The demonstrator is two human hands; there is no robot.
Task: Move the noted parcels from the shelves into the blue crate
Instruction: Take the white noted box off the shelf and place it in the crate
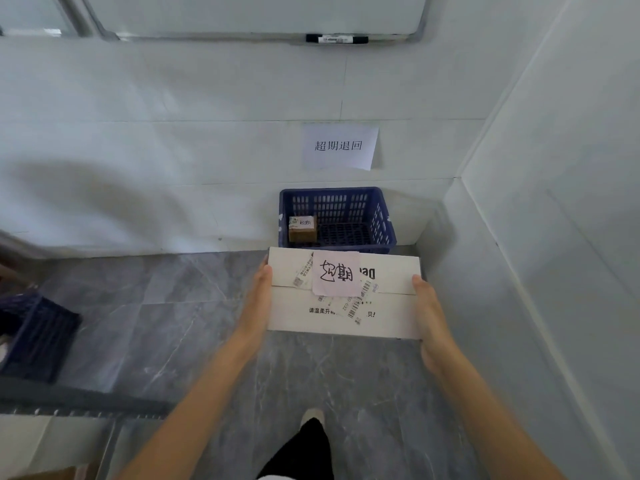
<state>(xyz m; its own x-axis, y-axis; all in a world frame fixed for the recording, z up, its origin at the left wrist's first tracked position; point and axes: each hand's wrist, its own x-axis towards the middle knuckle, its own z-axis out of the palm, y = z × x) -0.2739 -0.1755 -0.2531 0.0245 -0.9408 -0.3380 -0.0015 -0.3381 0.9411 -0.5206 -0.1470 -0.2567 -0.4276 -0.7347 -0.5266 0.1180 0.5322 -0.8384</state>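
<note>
Our left hand [258, 299] and right hand [427, 306] are pressing flat against the two short ends of the white box [343, 306], fingers extended, carrying it at centre frame above the floor [173, 323]. The note [336, 273] is sitting on its lid. The crate [381, 220] is standing just beyond, against the wall, with a small brown parcel [302, 229] in its left corner. We are judging the box nearly as wide as the crate, so we should keep it level, line it up with the rim and lower it beside the parcel, not drop it.
</note>
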